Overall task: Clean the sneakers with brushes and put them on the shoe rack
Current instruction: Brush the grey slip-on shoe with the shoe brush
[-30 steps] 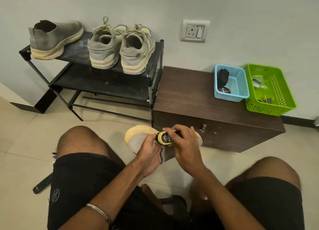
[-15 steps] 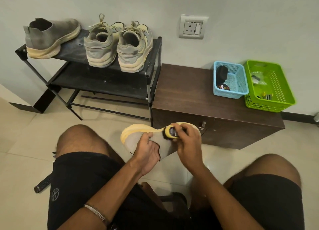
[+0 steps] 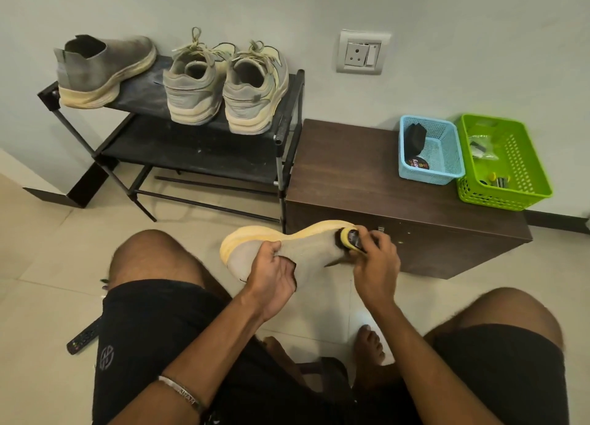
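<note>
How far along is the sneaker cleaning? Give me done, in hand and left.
Done, apparently: three shoes stand on the shoe rack, a grey slip-on and a laced pair; whether they were brushed cannot be told. In hand: the left hand grips the second slip-on sneaker while the right hand holds a yellow brush against it. Left: finish brushing, then rack it.

One head-worn wide-angle camera looks forward and steeply down from above a seated person's lap, close over both knees, facing a wall (image 3: 447, 16) with the floor (image 3: 38, 265) spread below.
</note>
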